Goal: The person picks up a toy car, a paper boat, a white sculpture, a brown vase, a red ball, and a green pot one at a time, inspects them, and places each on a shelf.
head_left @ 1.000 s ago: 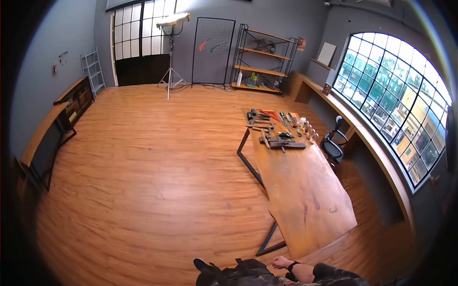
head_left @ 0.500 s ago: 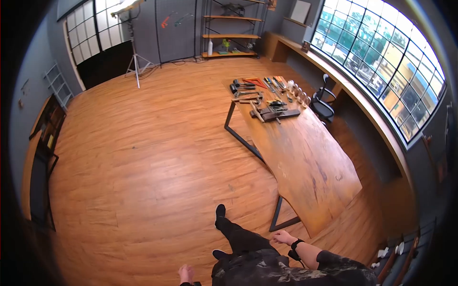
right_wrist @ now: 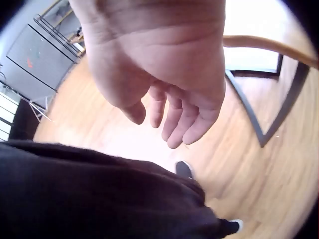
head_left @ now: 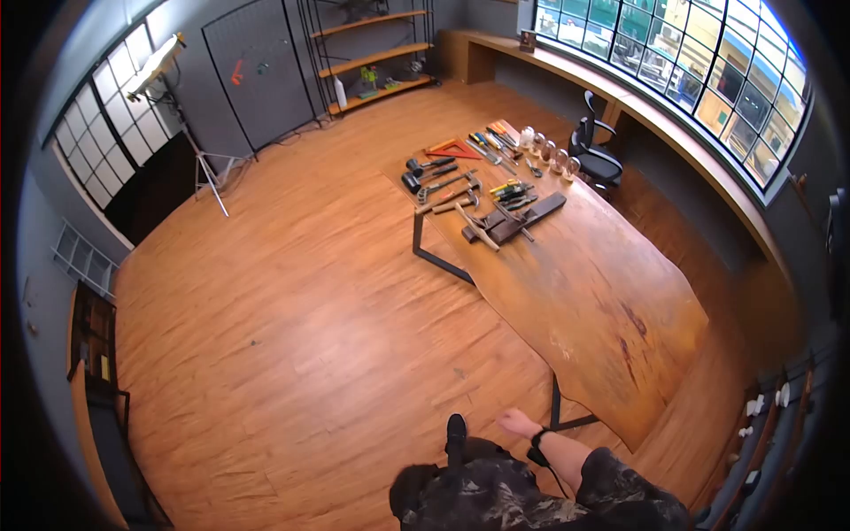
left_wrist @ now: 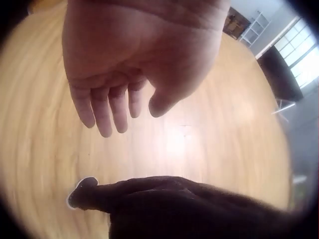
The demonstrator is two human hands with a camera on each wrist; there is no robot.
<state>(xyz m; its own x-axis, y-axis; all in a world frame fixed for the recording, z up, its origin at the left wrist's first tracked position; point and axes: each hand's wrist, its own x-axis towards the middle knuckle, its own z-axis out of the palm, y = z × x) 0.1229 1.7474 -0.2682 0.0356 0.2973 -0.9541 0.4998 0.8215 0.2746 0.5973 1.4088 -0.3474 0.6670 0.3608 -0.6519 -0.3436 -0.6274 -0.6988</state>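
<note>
My left hand (left_wrist: 137, 55) hangs loosely over the floor in the left wrist view, fingers slightly bent and holding nothing. In the head view it is out of sight. My right hand (head_left: 516, 423), with a black band at its wrist, hangs near the close end of the wooden table (head_left: 602, 310). The right wrist view shows that hand (right_wrist: 159, 59) relaxed and empty, with a table leg (right_wrist: 261, 134) off to its side. At the table's far end lie a dark wooden hand plane (head_left: 538, 217), hammers (head_left: 456, 190), black mallets (head_left: 416, 181) and a red triangle square (head_left: 453, 149).
Several glass domes (head_left: 560, 161) line the table's far right edge. Behind them stands a black office chair (head_left: 598, 162) by the window counter. A shelf rack (head_left: 376, 62) and a light stand (head_left: 208, 181) are at the back. Long tools hang on a rack (head_left: 753, 460) at lower right.
The person has stepped along the floor toward the table, and the head view has turned right and downward. The tools appear nearer. The left hand, seen half a second ago, has left the head view.
</note>
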